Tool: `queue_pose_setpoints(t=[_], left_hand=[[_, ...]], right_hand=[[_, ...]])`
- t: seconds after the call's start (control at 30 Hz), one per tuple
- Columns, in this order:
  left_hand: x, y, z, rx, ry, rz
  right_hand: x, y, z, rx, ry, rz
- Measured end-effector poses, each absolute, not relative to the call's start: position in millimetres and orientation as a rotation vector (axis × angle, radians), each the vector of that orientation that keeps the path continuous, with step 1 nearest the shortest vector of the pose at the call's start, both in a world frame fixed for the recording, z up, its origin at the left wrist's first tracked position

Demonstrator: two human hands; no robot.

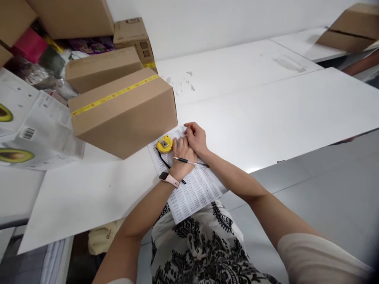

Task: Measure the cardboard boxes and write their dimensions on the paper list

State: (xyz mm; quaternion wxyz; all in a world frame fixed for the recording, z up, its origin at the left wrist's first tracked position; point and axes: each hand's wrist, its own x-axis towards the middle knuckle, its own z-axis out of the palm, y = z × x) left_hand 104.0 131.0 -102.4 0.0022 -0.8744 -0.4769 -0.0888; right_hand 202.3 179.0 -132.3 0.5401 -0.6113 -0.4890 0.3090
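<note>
White tables (266,102) stand against a white wall (207,19) over grey floor (325,189).

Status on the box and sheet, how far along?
Done: the box is closed, yellow tape across its top. In hand: left hand and right hand rest on the printed sheet, tape measure beside them, pen by the wrists. Left: sheet entries too small to judge.

Packing or stockroom: stacked cardboard boxes (124,110), long white worktables (266,114), printed list (195,191), tape measure (164,144).

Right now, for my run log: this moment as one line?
left hand: on printed sheet, beside tape measure | right hand: touching left hand | pen: across left hand
</note>
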Motion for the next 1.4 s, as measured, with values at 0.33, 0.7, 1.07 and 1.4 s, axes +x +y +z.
queue_pose_setpoints(t=[0.33,0.7,1.07,1.4], left_hand=[[98.2,144.7,-105.1,-2.814,-1.579,-0.396],[97.7,141.5,-105.2,-2.803,-1.549,-0.426],[96.2,143.2,-110.1,-2.755,-1.461,-0.48],[96.3,144.0,-115.6,-2.758,-1.45,-0.52]], right_hand=[[247.8,130.0,-63.9,-1.281,-1.54,0.896],[268.3,81.6,-62.6,-1.152,-1.576,1.256],[304.6,155.1,-25.4,-0.779,-1.186,1.337],[267.7,186.9,-76.0,-1.026,-0.996,1.436]])
